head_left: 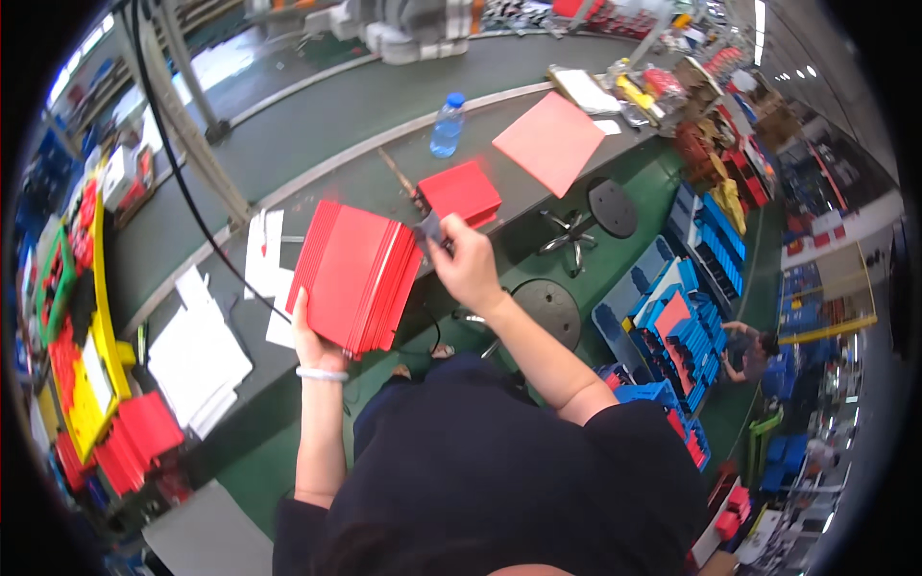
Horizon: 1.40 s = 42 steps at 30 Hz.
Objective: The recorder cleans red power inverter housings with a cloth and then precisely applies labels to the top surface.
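My left hand (315,338) grips a red metal box with ribbed sides (348,269) at its near left edge, tilted above the workbench. Against the box's right edge, my right hand (469,266) pinches a small dark grey piece (428,231) that looks like cloth or an abrasive pad; its exact kind is unclear. Just beyond lies a smaller red block (461,190). A thin stick-like tool with a dark end (398,175) rests on the bench beside it.
On the workbench (331,158) stand a blue-capped bottle (448,125) and a flat pink sheet (549,142). White papers (197,355) lie left. A black cable (173,154) hangs down to the bench. Stools (543,312) and blue crates (672,336) are at right; a person (749,353) is beyond.
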Motion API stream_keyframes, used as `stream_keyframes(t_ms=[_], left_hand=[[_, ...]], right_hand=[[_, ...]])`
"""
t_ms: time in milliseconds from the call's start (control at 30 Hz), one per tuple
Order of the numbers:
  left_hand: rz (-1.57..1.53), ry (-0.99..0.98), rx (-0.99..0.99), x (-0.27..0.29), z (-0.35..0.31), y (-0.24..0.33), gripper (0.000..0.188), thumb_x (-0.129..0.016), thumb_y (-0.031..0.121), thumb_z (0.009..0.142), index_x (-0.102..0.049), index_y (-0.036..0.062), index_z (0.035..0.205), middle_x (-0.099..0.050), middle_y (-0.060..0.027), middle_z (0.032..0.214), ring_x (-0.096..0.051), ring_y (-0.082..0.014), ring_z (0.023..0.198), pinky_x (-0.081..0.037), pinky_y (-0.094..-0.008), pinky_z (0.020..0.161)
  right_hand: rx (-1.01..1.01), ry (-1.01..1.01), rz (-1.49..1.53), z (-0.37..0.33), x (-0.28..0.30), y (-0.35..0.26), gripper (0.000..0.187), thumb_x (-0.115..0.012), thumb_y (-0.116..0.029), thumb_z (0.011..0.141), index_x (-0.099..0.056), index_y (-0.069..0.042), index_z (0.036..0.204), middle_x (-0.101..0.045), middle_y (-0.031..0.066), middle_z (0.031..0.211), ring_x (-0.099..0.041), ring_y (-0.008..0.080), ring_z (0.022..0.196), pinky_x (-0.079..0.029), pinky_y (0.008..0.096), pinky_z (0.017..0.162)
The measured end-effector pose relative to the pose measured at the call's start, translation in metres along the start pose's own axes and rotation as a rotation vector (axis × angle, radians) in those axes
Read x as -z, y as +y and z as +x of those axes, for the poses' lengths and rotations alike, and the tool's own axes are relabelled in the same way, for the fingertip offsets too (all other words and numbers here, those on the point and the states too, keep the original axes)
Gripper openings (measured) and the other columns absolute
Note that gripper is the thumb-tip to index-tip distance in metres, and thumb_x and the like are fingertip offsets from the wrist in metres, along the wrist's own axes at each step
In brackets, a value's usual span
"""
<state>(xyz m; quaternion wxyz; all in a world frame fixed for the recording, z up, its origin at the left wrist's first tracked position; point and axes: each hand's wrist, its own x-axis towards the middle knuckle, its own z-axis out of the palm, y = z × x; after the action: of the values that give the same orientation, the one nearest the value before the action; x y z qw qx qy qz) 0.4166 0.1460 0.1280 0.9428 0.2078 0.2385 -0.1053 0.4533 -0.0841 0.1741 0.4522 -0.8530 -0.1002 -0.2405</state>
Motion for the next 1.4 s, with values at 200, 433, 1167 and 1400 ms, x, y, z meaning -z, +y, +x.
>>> stream_keyframes(t_ms=[200,433,1167,1400], left_hand=[[0.059,0.013,0.014,-0.003,0.003,0.001,0.056,-0.058,0.042,0.087,-0.047,0.0046,0.127,-0.055,-0.0126,0.125,-0.055,-0.0297,0.111,-0.047,-0.0457,0.094],[0.052,0.033,-0.014,-0.016,0.001,0.002,0.052,-0.06,0.038,0.086,-0.05,0.0039,0.124,-0.057,-0.0114,0.121,-0.057,-0.0285,0.108,-0.048,-0.0449,0.093],[0.068,0.031,0.09,-0.024,0.003,-0.019,0.05,-0.064,0.039,0.083,-0.053,0.0067,0.119,-0.061,-0.0092,0.116,-0.06,-0.0275,0.103,-0.05,-0.0445,0.088],[0.07,0.05,0.077,-0.02,0.002,-0.02,0.049,-0.064,0.038,0.084,-0.052,0.0069,0.121,-0.06,-0.0085,0.117,-0.059,-0.0269,0.104,-0.049,-0.0438,0.089]], right_hand=[[0.269,0.073,-0.168,-0.003,0.006,-0.007,0.019,-0.064,0.002,0.067,-0.048,-0.003,0.074,-0.051,0.0117,0.069,-0.053,0.0318,0.066,-0.042,0.0392,0.059],[0.41,-0.035,-0.386,-0.003,0.008,-0.003,0.013,-0.063,-0.005,0.07,-0.054,-0.005,0.079,-0.062,0.01,0.08,-0.057,0.0284,0.095,-0.041,0.0393,0.078],[0.051,0.079,-0.295,-0.031,-0.005,0.047,0.029,-0.07,-0.011,0.072,-0.06,-0.001,0.098,-0.062,0.0138,0.107,-0.057,0.0311,0.105,-0.036,0.0406,0.093],[-0.017,0.117,-0.311,-0.034,-0.006,0.031,0.018,-0.071,-0.014,0.068,-0.064,-0.004,0.081,-0.056,0.0078,0.087,-0.054,0.0277,0.091,-0.04,0.0399,0.079]])
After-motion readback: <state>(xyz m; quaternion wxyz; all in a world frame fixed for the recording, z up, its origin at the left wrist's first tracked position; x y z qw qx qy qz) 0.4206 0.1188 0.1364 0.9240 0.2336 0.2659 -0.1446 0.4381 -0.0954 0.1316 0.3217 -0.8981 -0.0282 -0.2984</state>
